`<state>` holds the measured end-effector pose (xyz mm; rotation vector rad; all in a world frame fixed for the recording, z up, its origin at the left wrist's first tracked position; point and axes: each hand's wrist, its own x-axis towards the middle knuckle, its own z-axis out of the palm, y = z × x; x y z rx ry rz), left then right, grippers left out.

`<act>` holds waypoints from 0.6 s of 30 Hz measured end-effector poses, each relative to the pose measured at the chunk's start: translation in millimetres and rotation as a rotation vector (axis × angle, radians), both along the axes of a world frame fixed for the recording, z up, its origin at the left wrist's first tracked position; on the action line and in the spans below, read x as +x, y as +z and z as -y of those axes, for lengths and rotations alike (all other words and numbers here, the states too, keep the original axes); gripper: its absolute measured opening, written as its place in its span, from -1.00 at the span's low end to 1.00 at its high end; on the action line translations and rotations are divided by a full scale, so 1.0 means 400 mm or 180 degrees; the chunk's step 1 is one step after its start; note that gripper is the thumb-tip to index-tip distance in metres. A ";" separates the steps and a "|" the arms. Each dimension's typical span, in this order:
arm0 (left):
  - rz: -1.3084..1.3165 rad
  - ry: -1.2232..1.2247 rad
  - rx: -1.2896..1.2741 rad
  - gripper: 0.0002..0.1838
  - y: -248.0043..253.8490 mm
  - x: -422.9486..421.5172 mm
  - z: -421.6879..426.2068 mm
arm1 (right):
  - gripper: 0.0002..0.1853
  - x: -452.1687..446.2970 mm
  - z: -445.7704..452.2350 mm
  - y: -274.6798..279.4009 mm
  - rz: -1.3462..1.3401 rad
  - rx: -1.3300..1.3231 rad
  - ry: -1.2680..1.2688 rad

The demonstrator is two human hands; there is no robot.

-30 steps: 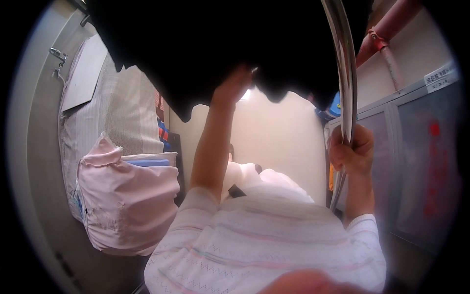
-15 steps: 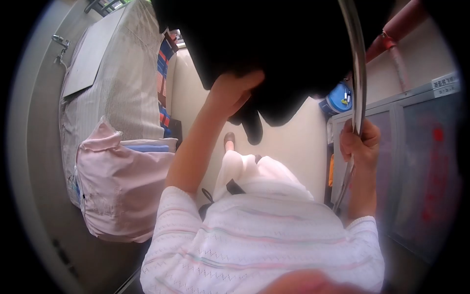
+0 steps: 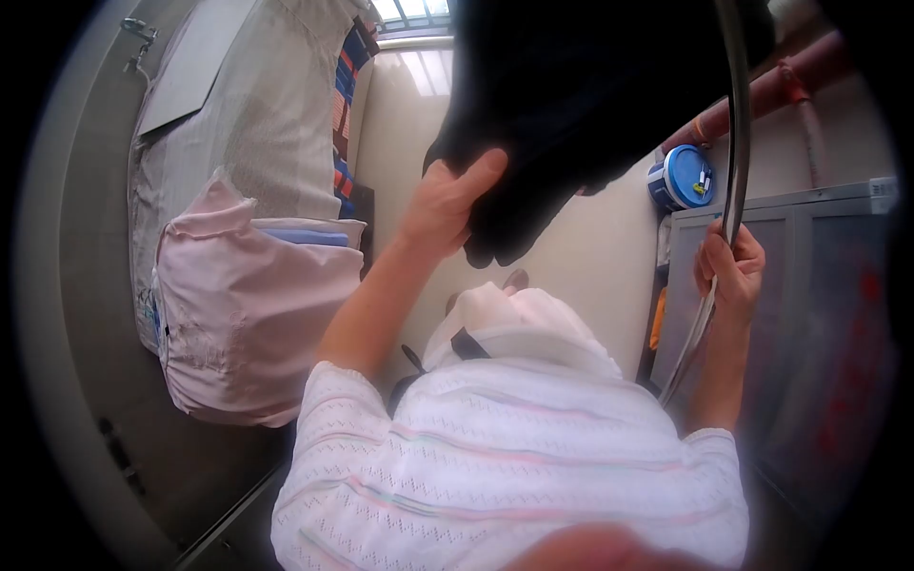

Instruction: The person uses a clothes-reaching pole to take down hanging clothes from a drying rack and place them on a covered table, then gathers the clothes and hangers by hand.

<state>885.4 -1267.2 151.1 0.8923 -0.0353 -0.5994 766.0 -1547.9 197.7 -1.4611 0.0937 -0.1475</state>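
A black cloth garment (image 3: 581, 95) hangs in front of me and runs off the top of the view. My left hand (image 3: 446, 202) is closed on its left side, the thumb lying on top of the dark fabric. The garment's lower end dangles below that hand. On the right, my right hand (image 3: 731, 265) is wrapped around a long, shiny metal pole (image 3: 737, 124). The pole rises past the garment's right side and leaves the view at the top; its lower end slants down beside my forearm. What holds the garment up is out of view.
At left, a pink cloth (image 3: 243, 305) drapes over something beside a pale covered stack (image 3: 276, 124) with a flat board (image 3: 202, 67). A blue-lidded bucket (image 3: 687, 177) and a grey cabinet (image 3: 733, 257) stand at right, below a red pipe (image 3: 762, 95).
The view has shifted, showing more floor and a bright window at the top. The black garment sits farther right, its lower end drawn together. Both hands keep their holds.
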 end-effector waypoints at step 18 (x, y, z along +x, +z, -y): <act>-0.0023 -0.0206 -0.0165 -0.79 -0.054 -0.233 -0.349 | -0.87 -0.213 -0.300 -0.069 -0.0184 -0.0267 -0.0225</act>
